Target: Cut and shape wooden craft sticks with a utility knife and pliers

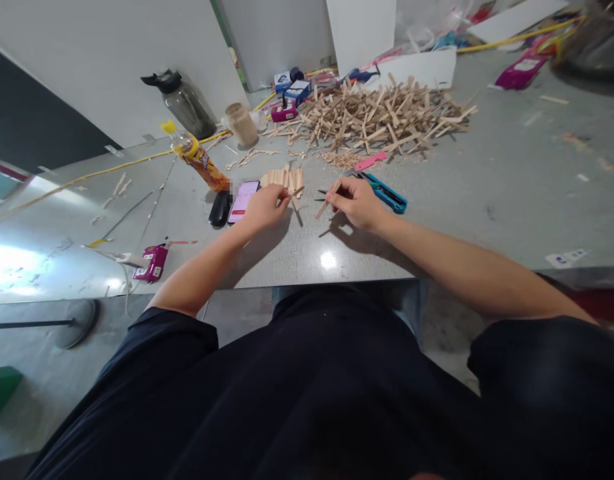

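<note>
Nearest the edge of the grey table (pixel 487 213), to the left of the phone (pixel 243 202) and a little closer to the person, lay a purple box (pixel 153 263). Just right of the phone, the left hand (pixel 268 205) had its thumb and fingertips pinched together on a crossed wooden piece (pixel 297 212); its strips jutted out past the fingertips on the side away from the phone, one slanting toward the table's near edge. Farther right of the phone, the right hand (pixel 357 203) was clamped by its fingertips on a flat wooden stick (pixel 321 211), which sloped across the pinch, its lower end pointing back toward the phone's side, its upper part lying against the fingers. Thin dark tips (pixel 321 194) showed beside that grip; what they belonged to could not be told. The two held pieces were apart. A black mouse (pixel 219 209) sat just left of the phone, and a blue-handled tool (pixel 387 193) lay well to its right, behind the right hand. Slightly beyond the phone, on its right, was a row of pale sticks (pixel 284 177); beyond it on the left stood a yellow-capped bottle (pixel 201 160). Farther off, to the phone's right, lay a pink strip (pixel 371 161), then a large heap of sticks (pixel 381 117). Beyond the phone stood a jar (pixel 241 125) and, left of that, a dark bottle (pixel 187 107).
</note>
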The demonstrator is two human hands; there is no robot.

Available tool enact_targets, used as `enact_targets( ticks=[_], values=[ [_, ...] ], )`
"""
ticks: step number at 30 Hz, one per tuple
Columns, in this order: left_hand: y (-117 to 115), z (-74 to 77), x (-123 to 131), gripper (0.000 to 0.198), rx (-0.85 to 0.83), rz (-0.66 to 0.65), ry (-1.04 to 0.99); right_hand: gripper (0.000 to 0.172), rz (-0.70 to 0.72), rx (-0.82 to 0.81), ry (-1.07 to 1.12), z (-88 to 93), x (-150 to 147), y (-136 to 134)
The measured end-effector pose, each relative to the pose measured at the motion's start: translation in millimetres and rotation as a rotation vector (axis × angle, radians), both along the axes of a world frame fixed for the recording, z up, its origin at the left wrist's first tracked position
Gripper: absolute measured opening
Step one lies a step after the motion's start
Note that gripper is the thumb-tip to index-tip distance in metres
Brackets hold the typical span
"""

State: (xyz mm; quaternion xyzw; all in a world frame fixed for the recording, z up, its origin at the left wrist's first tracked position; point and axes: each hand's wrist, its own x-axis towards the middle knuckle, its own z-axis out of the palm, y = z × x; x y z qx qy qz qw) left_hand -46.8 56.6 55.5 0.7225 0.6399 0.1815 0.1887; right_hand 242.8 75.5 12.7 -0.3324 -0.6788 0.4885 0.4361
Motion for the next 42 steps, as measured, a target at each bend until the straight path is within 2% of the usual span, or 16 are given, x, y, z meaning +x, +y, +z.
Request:
enact_targets(
  ticks=[2,3,4,6,8,10,16,20,23,26,33,42],
  values=[
    [-6.7,-0.2,10.5,0.022,-0.066,-0.041,-0.214,0.061,0.034,-0.037,0.005,2.1,-0.4,-2.4],
    [-12.2,-0.5,17.3,0.030,-0.125,-0.086,-0.343,0.061,0.057,-0.060,0.008,2.7,-1.0,-4.1],
    [-18.7,-1.3,24.9,0.035,-0.237,-0.136,-0.703,0.060,0.081,-0.085,0.018,3.1,-2.0,-6.1],
    [-32.7,-4.5,41.5,0.062,-0.308,-0.216,-0.915,0.055,0.110,-0.138,0.078,3.4,-4.4,-10.2],
    [-43.5,-9.6,56.7,0.065,-0.423,-0.265,-1.240,0.049,0.102,-0.177,0.156,3.1,-6.6,-13.8],
    [-48.3,-15.8,66.9,0.062,-0.476,-0.310,-1.387,0.046,0.078,-0.203,0.207,2.6,-7.5,-16.2],
    [-45.0,-32.1,69.5,0.052,-0.494,-0.326,-1.454,0.064,0.060,-0.027,0.044,3.8,-2.0,-20.6],
    [-46.6,-36.5,70.3,0.041,-0.525,-0.227,-1.424,0.076,0.054,0.039,-0.018,5.4,0.3,-22.6],
    [-46.6,-37.5,72.0,0.037,-0.507,-0.163,-1.421,0.072,0.013,0.086,-0.061,3.9,0.5,-23.0],
    [-45.8,-38.3,73.4,0.037,-0.516,-0.163,-1.452,0.069,-0.050,0.161,-0.120,0.8,0.4,-24.3],
    [-49.9,-37.3,80.3,0.049,-0.495,-0.167,-1.505,0.066,-0.098,0.240,-0.146,-3.9,-1.0,-23.2],
    [-54.0,-30.9,83.2,0.059,-0.507,-0.093,-1.541,0.065,-0.060,0.321,-0.253,7.4,3.9,-19.4]
  ],
)
